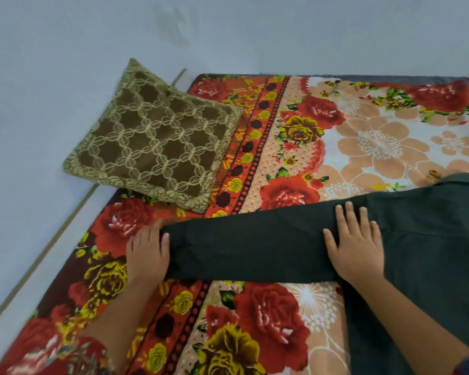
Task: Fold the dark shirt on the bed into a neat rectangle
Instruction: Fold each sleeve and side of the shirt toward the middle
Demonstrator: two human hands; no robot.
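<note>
The dark shirt (406, 239) lies on the bed (255, 320), its body toward the right edge of view and one long sleeve (244, 250) stretched out flat to the left across the floral sheet. My right hand (356, 244) rests open, palm down, fingers spread, on the sleeve near where it joins the body; it grips nothing. My left hand (146, 253) lies at the cuff end with the thumb over the fabric edge; whether the fingers beneath pinch the cuff I cannot tell. The step in hand, as I judge it, is flattening the sleeve before folding it inward. To do this well: keep the right palm pressed as an anchor at the shoulder, draw the cuff gently taut with the left hand, smooth any creases outward, then carry the cuff across the body so that the fold line runs straight along the shirt's side. Avoid dragging the sheet with the fabric. Count of items in view: one shirt, one sleeve visible, one brown patterned cushion (155, 139) at the bed's far left corner, two hands.
</note>
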